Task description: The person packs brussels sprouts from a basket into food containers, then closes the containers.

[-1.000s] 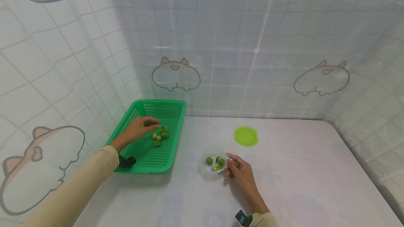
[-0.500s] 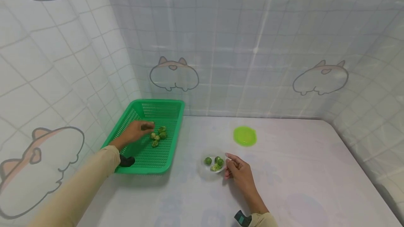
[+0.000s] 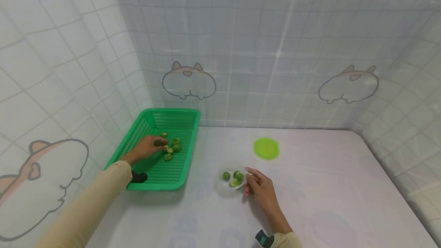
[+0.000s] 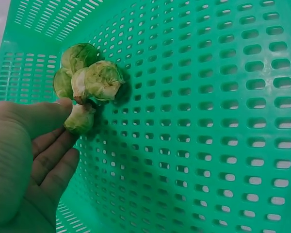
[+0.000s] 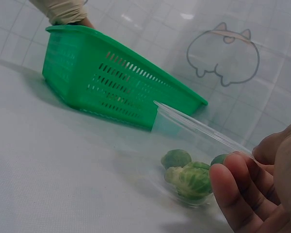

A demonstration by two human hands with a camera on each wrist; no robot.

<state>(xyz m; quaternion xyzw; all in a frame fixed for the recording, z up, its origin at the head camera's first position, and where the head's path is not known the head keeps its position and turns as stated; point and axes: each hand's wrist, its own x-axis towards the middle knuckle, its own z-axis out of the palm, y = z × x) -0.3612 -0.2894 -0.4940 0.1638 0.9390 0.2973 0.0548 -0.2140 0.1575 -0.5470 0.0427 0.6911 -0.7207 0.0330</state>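
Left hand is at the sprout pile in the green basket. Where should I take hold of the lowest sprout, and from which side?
Pinch the small green Brussels sprout across its round middle, thumb on top, fingers beneath, coming from the left hand side, probably. The other sprouts crowd its far side, so that near side is free. It lies loose on the green perforated plastic basket floor.

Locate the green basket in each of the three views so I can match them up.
Head view: the green basket sits left of centre on the table, against the wall corner, with the left hand in it.
Left wrist view: the basket's perforated floor fills almost the whole picture.
Right wrist view: its slotted side wall stands upper left, behind the clear bowl.
Shared landmark: the basket's slotted green wall shows in all three views.
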